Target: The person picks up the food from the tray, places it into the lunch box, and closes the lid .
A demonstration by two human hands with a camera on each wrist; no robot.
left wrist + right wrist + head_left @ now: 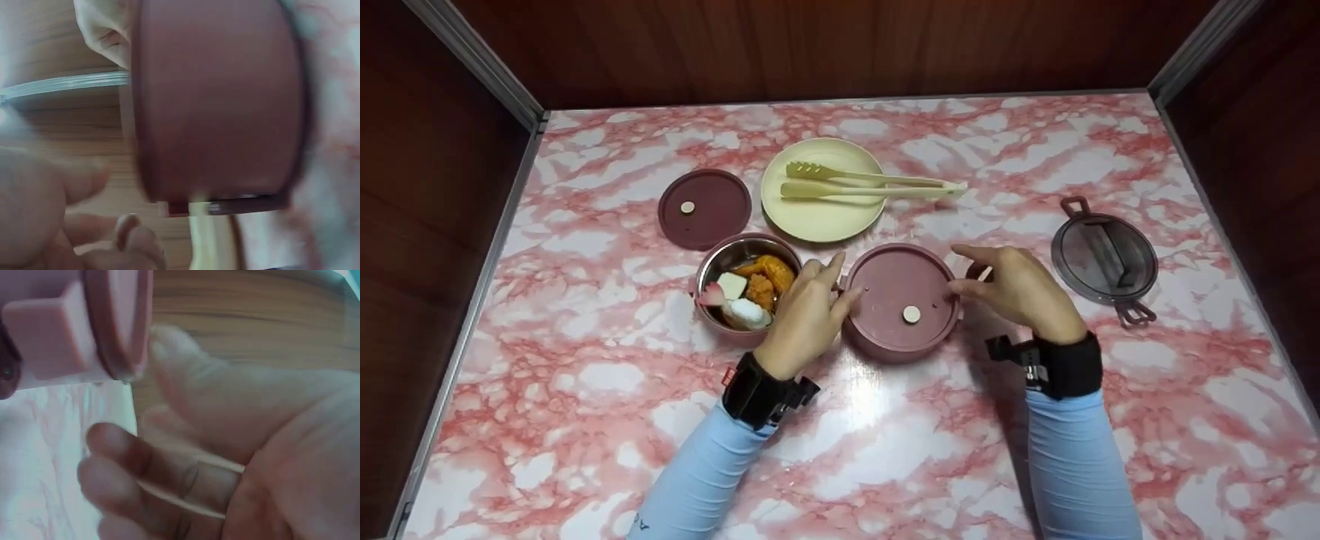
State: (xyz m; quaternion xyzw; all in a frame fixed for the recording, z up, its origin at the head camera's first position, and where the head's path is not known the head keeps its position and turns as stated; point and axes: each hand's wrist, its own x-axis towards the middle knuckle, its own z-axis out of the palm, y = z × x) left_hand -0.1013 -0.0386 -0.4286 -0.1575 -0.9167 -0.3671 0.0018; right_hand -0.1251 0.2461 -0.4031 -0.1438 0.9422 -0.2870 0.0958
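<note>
A dusty-pink pot (885, 352) with a matching lid (892, 285) and a small cream knob stands between both hands. My left hand (802, 319) is at its left side, thumb by the lid's edge and the other fingers extended. In the left wrist view the left hand (34, 208) appears apart from the pot (219, 101). On the right, my right hand (1020, 289) has its thumb at the lid's rim. The right wrist view shows the right hand (270, 433) with loosely bent fingers beside the pot (42, 337); contact is unclear.
An uncovered pot (701, 319) holding several food pieces stands left, partly behind my left hand. A maroon lid (720, 217) lies behind it. Yellow tongs (877, 192) rest across a cream plate (810, 225). A vessel with a dark see-through lid (1102, 255) stands right.
</note>
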